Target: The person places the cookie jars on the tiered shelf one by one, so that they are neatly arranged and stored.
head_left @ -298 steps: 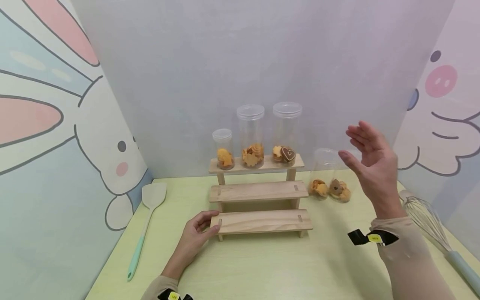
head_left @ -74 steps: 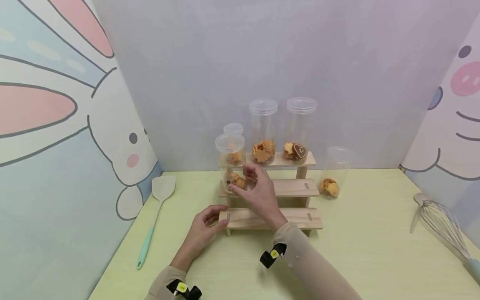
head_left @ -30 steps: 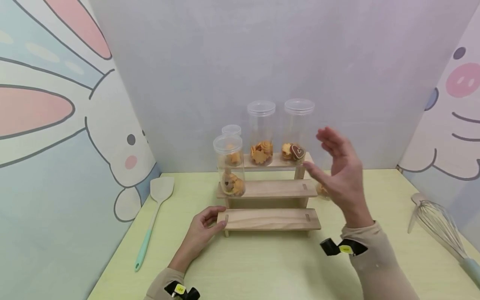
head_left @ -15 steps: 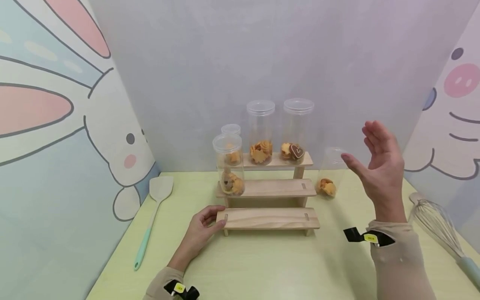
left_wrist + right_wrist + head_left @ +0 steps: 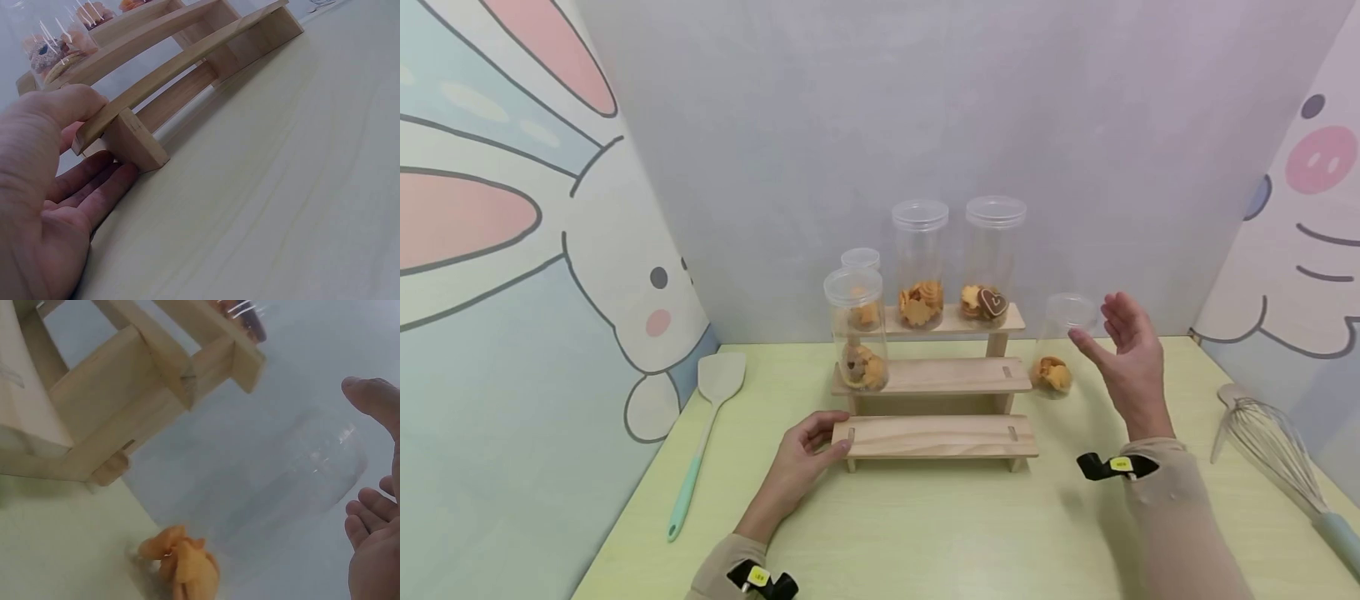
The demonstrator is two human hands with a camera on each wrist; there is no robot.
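My left hand [image 5: 805, 458] grips the left end of the bottom step of a three-tier wooden display rack [image 5: 932, 437]. In the left wrist view its thumb lies on the step and its fingers are at the leg. A clear lidded cookie jar [image 5: 865, 367] stands at the left of the middle step. On the top step are a small jar [image 5: 861, 257], partly hidden, and two taller cookie jars [image 5: 920, 304] [image 5: 985, 304]. Just right of another jar [image 5: 1051, 375] on the table, my right hand [image 5: 1131, 367] is open, thumb apart from the fingers, holding nothing.
A white spatula with a mint handle [image 5: 700, 450] lies at the left of the table [image 5: 925, 533]. On the right lie a wire whisk [image 5: 1281, 454] and a pale spoon-like tool [image 5: 1228, 396]. Grey and cartoon-printed walls enclose the back and sides.
One jar from the right of the table now stands on the middle step; my right hand released it and moved back right, then lowered toward the other jar. My left hand stays at the rack.
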